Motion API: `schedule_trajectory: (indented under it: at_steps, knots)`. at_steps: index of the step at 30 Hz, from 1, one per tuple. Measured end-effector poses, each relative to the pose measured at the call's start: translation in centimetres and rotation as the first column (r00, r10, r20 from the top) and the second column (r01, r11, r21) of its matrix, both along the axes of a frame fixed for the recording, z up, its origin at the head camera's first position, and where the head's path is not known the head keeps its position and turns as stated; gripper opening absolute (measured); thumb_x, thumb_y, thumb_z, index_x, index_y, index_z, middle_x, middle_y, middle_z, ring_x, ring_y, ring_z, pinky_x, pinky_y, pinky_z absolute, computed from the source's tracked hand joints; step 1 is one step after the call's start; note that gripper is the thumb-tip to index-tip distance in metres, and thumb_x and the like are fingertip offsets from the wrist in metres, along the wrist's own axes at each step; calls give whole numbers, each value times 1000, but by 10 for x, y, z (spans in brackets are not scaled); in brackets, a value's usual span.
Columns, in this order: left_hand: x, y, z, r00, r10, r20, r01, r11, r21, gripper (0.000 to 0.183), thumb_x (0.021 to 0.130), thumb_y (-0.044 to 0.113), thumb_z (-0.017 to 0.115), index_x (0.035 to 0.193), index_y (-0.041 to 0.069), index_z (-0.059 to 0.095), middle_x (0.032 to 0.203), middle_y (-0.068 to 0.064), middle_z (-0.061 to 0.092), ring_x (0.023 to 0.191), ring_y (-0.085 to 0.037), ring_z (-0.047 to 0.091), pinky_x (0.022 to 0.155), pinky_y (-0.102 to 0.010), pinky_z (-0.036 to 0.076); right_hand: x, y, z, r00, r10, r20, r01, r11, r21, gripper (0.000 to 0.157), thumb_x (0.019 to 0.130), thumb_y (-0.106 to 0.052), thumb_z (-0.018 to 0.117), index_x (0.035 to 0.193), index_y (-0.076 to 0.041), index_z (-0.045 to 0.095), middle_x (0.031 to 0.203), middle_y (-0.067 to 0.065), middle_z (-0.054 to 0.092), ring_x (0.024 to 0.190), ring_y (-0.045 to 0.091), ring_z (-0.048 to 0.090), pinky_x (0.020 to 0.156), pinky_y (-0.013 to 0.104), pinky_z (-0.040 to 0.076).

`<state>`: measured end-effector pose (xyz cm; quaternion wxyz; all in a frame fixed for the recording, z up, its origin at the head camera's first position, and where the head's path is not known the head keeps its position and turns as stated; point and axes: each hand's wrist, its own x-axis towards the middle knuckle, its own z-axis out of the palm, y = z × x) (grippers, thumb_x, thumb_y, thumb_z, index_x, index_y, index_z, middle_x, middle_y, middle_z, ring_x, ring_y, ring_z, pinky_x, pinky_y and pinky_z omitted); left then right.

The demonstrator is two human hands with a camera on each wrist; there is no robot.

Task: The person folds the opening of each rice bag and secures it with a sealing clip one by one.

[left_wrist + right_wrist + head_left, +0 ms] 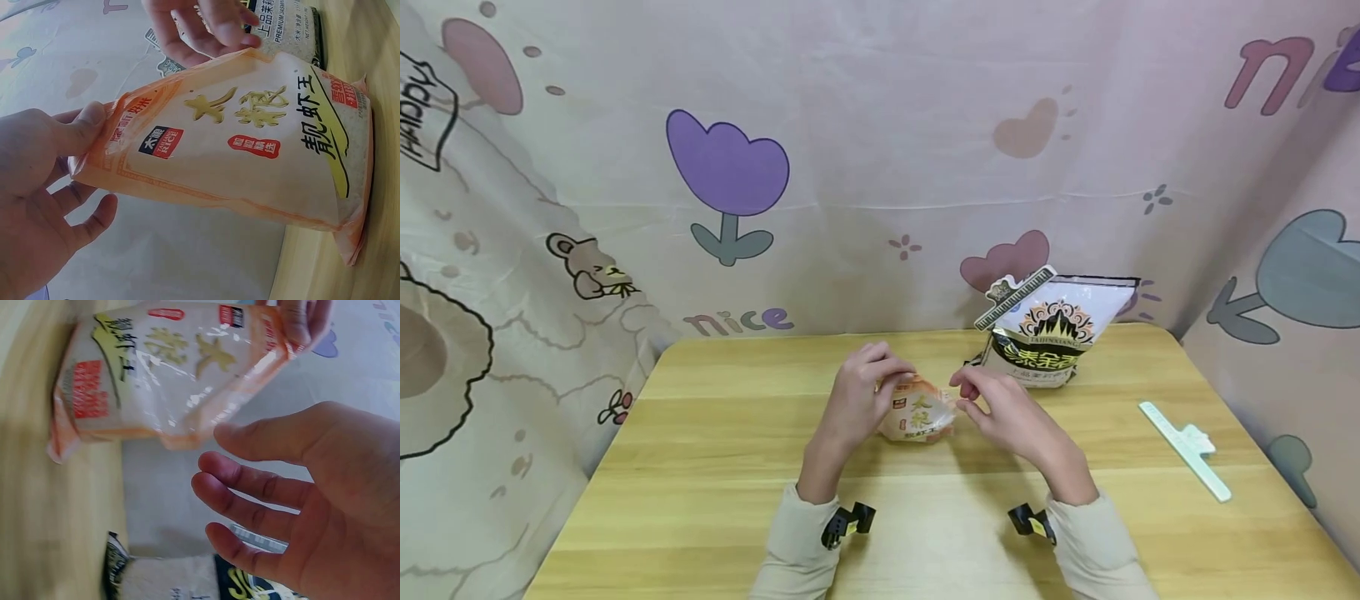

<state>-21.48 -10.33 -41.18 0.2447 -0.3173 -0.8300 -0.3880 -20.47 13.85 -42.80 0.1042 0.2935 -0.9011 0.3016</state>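
Observation:
An orange and white bag of rice (917, 419) stands on the table between my two hands. My left hand (860, 392) pinches its top edge between thumb and fingers; in the left wrist view the printed front of the rice bag (250, 134) shows fully, with rice grains visible at its bottom. Just right of the bag is my right hand (1006, 410), its fingers loosely bent and holding nothing. In the right wrist view, the thumb of the right hand (300, 487) comes right up to the bag's side edge, with a gap between thumb and fingers.
A second, larger rice bag (1045, 337) stands at the back right, with a pale long-jawed clip (1015, 297) across its top corner. Another clip, mint green (1186, 450), lies on the wooden table (722, 467) at the right. A printed curtain (880, 150) hangs behind.

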Motion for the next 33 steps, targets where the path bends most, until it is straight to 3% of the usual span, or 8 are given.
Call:
schedule_trajectory:
  at_steps: [7, 16, 25, 33]
  knots:
    - [0, 2, 1, 1000, 9, -6, -9, 1000, -3, 5, 92, 4, 75, 90, 6, 79, 81, 4, 60, 75, -11, 50, 66, -27, 45, 3, 21, 16, 998, -55, -27, 55, 998, -11, 18, 89, -2, 78, 104, -7, 69, 101, 4, 71, 96, 24, 71, 86, 42, 58]
    - [0, 2, 0, 998, 29, -52, -31, 999, -38, 4, 92, 7, 76, 91, 6, 80, 84, 3, 63, 79, -15, 56, 76, -35, 46, 8, 60, 26, 987, -153, -56, 151, 987, -46, 18, 88, -1, 78, 104, -4, 70, 103, 10, 71, 97, 31, 69, 87, 51, 54]
    - [2, 5, -1, 991, 85, -104, -92, 994, -65, 7, 88, 2, 79, 90, 8, 80, 87, 1, 65, 84, -17, 59, 76, -35, 47, 14, 101, 32, 959, -284, 3, 284, 957, -56, 16, 94, -5, 73, 109, -3, 68, 107, 14, 72, 103, 37, 66, 87, 58, 49]
    - [2, 10, -2, 971, 169, -170, -188, 977, -104, 7, 87, 3, 80, 88, 10, 78, 93, -3, 61, 88, -22, 54, 74, -37, 43, 20, 130, 31, 926, -367, 91, 370, 929, -19, 18, 100, -12, 68, 112, 0, 67, 112, 22, 68, 107, 42, 62, 87, 62, 49]
